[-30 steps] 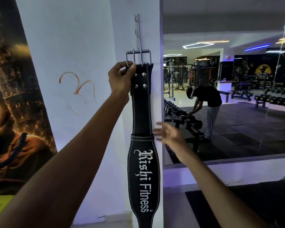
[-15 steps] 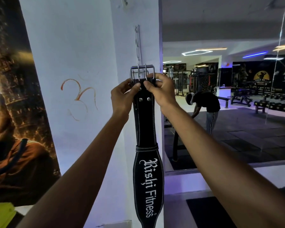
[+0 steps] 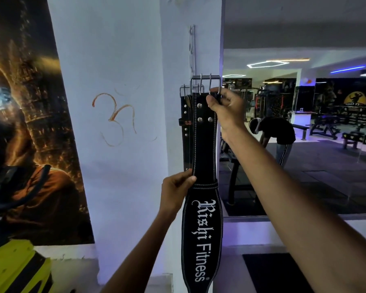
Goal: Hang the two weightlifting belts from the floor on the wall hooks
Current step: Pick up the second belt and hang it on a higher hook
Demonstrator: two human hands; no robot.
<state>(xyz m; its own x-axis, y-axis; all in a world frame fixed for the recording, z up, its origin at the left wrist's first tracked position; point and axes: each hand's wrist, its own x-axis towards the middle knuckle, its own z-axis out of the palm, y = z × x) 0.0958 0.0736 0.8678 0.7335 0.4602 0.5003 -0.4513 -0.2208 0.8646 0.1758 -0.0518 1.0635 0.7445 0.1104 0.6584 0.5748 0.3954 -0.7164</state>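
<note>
1. Black leather weightlifting belt with white stitching and white "Rishi Fitness" lettering (image 3: 202,218) hangs upright in front of the white wall pillar (image 3: 178,60), its silver double-prong buckle (image 3: 205,84) at the top.
2. Just above that buckle, a narrow vertical metal hook strip (image 3: 192,47) is fixed to the pillar; whether the buckle is caught on a hook cannot be told.
3. Behind this belt and slightly to its left, a second black studded belt (image 3: 186,127) hangs against the pillar, its own silver buckle (image 3: 183,90) just left of the front one.
4. The right hand (image 3: 226,108) is at the front belt's top, fingers (image 3: 215,90) pinching the strap just under the buckle's right side.
5. The left hand (image 3: 175,190) is lower, fingers (image 3: 188,178) pinching the belt's left edge where the narrow strap widens.
6. Left of the pillar hangs a dark poster with golden glow (image 3: 25,123); right of it, a wall mirror (image 3: 304,123) reflects gym equipment and a bending person (image 3: 279,132).
</note>
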